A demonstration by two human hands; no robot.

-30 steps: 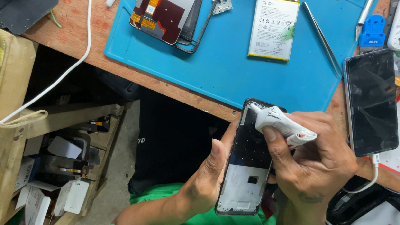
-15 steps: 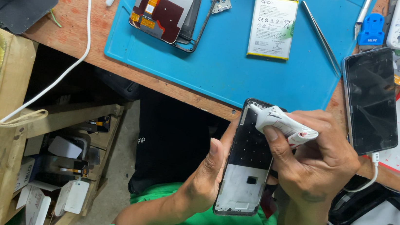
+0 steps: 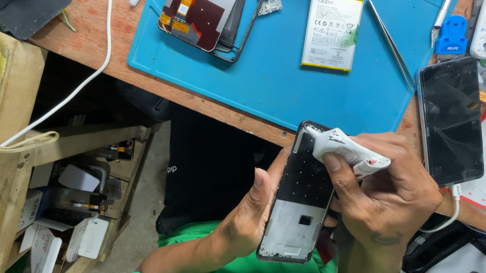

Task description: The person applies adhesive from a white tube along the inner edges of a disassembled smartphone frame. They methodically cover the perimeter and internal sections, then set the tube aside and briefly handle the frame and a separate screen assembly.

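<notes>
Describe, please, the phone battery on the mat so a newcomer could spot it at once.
Start at the blue mat on the wooden bench. Near its top edge, right of the opened screen assembly and left of the metal tweezers, lies the battery: the only flat white rectangle with yellow edges.

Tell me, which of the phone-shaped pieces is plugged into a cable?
The black phone at the mat's right edge, with a white cable in its near end. The frame in the left hand and the screen on the mat have none.

Left hand (image 3: pixel 247 214) holds phone frame (image 3: pixel 299 198); right hand (image 3: pixel 392 192) squeezes glue tube (image 3: pixel 348 152).
</notes>
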